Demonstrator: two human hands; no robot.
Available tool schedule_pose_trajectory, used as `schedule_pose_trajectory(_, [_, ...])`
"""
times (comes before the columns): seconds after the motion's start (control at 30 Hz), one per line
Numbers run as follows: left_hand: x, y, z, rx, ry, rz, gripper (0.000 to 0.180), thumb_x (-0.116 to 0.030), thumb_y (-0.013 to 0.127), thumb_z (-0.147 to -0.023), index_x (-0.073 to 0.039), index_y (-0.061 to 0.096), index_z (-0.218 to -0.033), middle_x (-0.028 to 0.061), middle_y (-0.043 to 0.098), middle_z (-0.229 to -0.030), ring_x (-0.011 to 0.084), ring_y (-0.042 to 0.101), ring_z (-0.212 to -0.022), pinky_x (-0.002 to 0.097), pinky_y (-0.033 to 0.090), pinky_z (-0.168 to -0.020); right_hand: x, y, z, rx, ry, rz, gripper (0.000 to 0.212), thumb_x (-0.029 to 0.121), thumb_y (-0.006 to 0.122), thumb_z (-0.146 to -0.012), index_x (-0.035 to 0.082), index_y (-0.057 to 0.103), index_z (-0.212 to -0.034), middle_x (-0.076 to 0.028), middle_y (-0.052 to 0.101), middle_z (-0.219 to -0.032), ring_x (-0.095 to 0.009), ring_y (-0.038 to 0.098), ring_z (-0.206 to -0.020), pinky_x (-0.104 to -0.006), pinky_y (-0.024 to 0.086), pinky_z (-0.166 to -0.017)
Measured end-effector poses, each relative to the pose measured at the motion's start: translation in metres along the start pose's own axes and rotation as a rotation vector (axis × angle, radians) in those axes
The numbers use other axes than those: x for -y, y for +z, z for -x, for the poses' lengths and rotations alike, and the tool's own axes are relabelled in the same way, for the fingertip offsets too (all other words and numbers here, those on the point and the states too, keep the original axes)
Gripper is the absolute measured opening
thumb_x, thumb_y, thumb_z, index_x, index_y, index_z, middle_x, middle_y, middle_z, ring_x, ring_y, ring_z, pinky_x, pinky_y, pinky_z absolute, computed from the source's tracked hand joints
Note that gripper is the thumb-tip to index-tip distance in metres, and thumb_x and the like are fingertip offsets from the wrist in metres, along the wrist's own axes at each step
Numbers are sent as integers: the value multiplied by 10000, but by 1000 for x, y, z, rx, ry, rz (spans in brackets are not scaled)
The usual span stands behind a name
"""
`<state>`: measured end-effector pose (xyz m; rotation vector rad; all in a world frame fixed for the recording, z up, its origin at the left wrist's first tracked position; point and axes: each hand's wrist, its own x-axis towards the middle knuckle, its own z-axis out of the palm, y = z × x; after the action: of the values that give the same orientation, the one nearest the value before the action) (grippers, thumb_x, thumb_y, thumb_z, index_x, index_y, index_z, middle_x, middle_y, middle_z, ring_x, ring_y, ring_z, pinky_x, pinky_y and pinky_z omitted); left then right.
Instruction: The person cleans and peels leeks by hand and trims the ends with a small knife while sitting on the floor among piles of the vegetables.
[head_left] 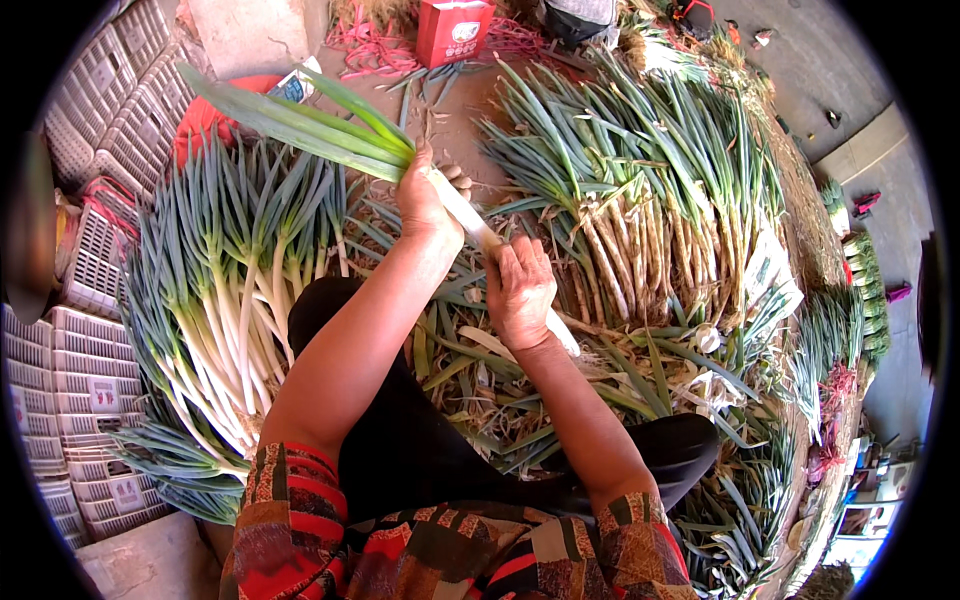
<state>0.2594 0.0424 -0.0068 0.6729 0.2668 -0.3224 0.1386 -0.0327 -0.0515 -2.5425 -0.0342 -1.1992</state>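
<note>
A long green onion (462, 210) slants across in front of me, its green leaves toward the far left and its white end toward the near right. My left hand (430, 200) is closed round it where the leaves meet the white stem. Lower on the stem, my right hand (522, 290) is closed with its fingers curled over it; the white tip shows beyond that hand. Peeled white green onions (225, 310) lie in a heap to my left. At the far right is a pile of green onions with brown, dry outer skins (640, 240).
Stripped leaves and skins (480, 375) litter the ground around my legs. Stacked white plastic crates (95, 370) line the left side. A red bag (452, 32) and pink strings (375, 45) lie at the far edge. More green onion bundles (868, 290) stand at the right.
</note>
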Motion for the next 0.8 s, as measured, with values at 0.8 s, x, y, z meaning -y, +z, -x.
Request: schedule_pose_trajectory(0.8, [-9,1,-7,302,-75,-119,358,-380,675,-795,-82,521,-919,77,543,-806,219,577,-713,349,459,-672,-13,-29,25,377,878,-810,284,234,646,-843,15,568,-1005,-55,581,-732,-154,520,-588,-250,401,-544])
